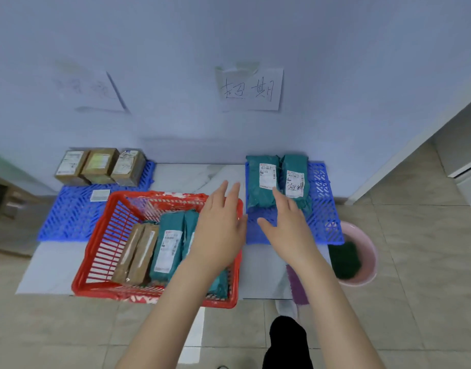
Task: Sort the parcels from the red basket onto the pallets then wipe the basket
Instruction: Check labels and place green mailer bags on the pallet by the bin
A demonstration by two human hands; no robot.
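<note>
Both hands reach out with straight, spread fingers holding nothing, the left hand over the red basket at centre frame, the right hand over the right pallet just below two green parcels.

We saw a red basket, blue latticed pallets, teal bags, brown boxes, a pink basin.

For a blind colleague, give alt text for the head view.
Open left hand over a red basket of parcels; open right hand by two teal bags on the right blue pallet. Three brown boxes sit on the left pallet.
</note>
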